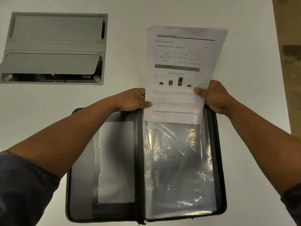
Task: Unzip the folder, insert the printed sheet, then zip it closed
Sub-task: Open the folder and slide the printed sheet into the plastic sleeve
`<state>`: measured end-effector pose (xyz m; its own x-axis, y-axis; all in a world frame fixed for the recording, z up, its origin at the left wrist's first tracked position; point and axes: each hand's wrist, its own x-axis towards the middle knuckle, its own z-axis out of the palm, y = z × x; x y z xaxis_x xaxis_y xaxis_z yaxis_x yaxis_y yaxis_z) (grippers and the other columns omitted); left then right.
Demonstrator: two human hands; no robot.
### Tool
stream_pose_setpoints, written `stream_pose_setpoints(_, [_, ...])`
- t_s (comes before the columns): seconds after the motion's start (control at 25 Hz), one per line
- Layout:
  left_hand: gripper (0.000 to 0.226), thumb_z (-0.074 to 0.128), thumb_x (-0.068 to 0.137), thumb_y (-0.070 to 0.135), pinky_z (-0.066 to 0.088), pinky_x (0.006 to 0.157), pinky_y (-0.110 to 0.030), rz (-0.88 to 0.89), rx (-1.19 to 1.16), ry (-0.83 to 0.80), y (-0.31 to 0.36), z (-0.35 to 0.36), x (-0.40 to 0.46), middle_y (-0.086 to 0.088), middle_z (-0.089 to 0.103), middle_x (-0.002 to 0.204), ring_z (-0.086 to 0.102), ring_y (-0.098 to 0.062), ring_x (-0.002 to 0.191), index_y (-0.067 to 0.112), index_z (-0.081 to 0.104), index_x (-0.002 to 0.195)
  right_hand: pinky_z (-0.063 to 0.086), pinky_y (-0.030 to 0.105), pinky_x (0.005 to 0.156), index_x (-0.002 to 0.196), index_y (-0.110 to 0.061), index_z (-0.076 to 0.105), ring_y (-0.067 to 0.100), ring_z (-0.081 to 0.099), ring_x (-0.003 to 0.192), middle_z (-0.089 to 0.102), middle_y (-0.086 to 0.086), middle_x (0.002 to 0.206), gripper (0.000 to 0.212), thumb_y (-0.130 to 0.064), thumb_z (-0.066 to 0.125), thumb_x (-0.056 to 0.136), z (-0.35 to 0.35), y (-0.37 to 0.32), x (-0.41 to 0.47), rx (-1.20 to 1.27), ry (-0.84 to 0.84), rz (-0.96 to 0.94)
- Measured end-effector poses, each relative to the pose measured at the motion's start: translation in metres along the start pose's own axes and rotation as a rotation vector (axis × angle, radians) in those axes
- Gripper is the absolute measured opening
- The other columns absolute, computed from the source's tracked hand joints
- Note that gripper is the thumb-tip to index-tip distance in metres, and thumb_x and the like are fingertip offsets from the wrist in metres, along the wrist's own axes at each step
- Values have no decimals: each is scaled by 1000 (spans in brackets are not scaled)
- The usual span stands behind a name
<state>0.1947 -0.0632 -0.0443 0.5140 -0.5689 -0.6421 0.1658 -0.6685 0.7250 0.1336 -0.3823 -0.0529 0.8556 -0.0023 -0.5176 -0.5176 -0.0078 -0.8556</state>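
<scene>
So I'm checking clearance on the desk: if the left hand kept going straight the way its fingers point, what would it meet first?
The left hand points rightward, already gripping the printed sheet; past it, likely the right hand, though depth is unclear.

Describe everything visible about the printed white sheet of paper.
The printed white sheet of paper carries black headings, a table, a small bar chart and paragraphs. It stands nearly upright, tilted slightly right, its bottom edge slipped just inside the clear plastic sleeve on the open black zip folder's right side. The left hand and right hand pinch its lower side edges.
</scene>
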Motion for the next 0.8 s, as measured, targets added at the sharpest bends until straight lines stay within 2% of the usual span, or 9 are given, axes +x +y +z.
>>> stream_pose_setpoints(0.12, [22, 69, 92, 41, 50, 74, -6, 22, -166, 151, -2, 8, 0, 26, 73, 102, 69, 6, 93, 39, 61, 112, 60, 26, 71, 112, -27, 66, 12, 72, 97, 76, -12, 104, 27, -7, 60, 95, 1, 0, -3, -3, -44, 2])
stream_pose_setpoints(0.24, [10, 64, 97, 35, 49, 69, -4, 65, -314, 238, -2, 15, 2, 34, 72, 97, 68, 10, 92, 40, 62, 106, 59, 28, 81, 120, -19, 65, 18, 70, 105, 71, -2, 117, 30, -7, 63, 93, 2, 1, -6, -42, -100, 12])
stream_pose_setpoints(0.36, [13, 57, 102, 25, 51, 67, -8, 43, -380, 334, -7, 18, 6, 22, 73, 105, 69, -2, 95, 32, 60, 113, 58, 31, 87, 125, -15, 63, 21, 69, 109, 70, 3, 121, 35, -6, 65, 91, 2, 3, -10, -91, -158, 52])
stream_pose_setpoints(0.48, [21, 59, 101, 18, 53, 79, -14, 20, -348, 331, -13, 22, 9, 16, 72, 113, 68, -2, 102, 24, 60, 122, 58, 33, 89, 122, -19, 66, 20, 69, 108, 71, 3, 121, 31, -18, 67, 91, 6, 3, -12, 1, -128, 73])
stream_pose_setpoints(0.6, [24, 65, 96, 11, 55, 91, -24, -7, -342, 333, -13, 24, 9, 7, 74, 113, 71, -9, 102, 16, 66, 119, 56, 37, 92, 120, -22, 66, 21, 70, 107, 72, 1, 119, 24, -26, 62, 96, 9, 5, -12, 49, -18, 82])
stream_pose_setpoints(0.68, [21, 69, 93, 9, 57, 83, -22, -1, -429, 366, -10, 25, 10, 8, 76, 105, 73, -8, 95, 17, 69, 112, 57, 38, 92, 118, -25, 67, 22, 69, 107, 72, 0, 119, 23, -18, 60, 97, 8, 10, -13, 26, -25, 81])
stream_pose_setpoints(0.8, [2, 66, 97, 21, 55, 68, -16, -18, -557, 466, -2, 26, 12, 7, 76, 98, 73, -10, 86, 21, 67, 99, 58, 34, 89, 115, -27, 68, 22, 70, 105, 73, -1, 118, 27, -11, 59, 96, 7, 11, -15, 4, -52, 81])
